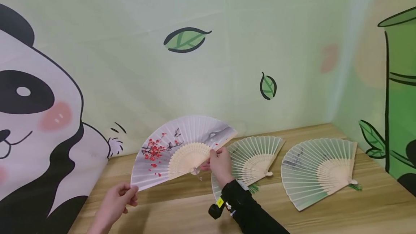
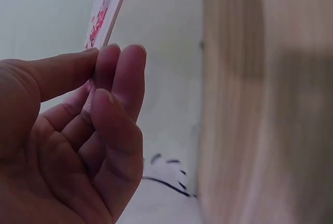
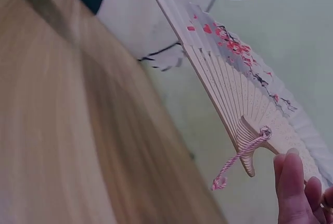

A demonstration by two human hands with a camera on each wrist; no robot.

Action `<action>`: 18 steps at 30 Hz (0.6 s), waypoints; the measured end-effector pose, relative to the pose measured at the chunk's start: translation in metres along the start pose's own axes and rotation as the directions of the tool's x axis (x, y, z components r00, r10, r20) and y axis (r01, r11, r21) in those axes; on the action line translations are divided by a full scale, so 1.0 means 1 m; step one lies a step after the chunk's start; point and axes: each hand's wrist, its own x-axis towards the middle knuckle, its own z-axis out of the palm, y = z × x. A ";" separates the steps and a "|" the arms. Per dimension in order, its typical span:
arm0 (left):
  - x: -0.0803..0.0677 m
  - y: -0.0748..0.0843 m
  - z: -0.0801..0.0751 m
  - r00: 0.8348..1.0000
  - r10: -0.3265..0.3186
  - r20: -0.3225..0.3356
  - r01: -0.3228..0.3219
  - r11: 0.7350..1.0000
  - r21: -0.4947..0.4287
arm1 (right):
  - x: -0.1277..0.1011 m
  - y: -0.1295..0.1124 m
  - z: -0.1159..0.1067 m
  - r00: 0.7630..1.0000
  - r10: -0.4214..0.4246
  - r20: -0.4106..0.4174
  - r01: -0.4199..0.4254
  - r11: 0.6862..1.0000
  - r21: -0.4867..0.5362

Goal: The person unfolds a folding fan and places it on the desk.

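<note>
A white folding fan with red blossoms and grey shading is spread open above the table, held by both hands. My left hand pinches the fan's lower left corner between thumb and fingers; in the left wrist view the fan's edge rises from those fingertips. My right hand grips the right guard rib near the pivot. From the pivot hangs a pink twisted cord. In the right wrist view, fingers of the right hand hold the rib, while the left fingertips show at the far end.
Two green folding fans lie spread on the wooden table. The nearer green fan is partly behind my right hand and wrist; the other green fan lies further right. Behind stands a pale green backdrop with a printed panda.
</note>
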 end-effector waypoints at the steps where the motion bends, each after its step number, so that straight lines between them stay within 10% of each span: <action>1: -0.001 -0.007 -0.004 1.000 -0.015 0.002 0.015 1.000 0.012 | -0.002 0.004 0.006 1.000 0.017 0.009 -0.017 1.000 -0.005; 18: -0.002 -0.070 -0.034 0.991 -0.133 0.008 0.133 0.989 0.067 | -0.010 0.038 0.051 0.971 0.222 0.087 -0.212 0.970 -0.115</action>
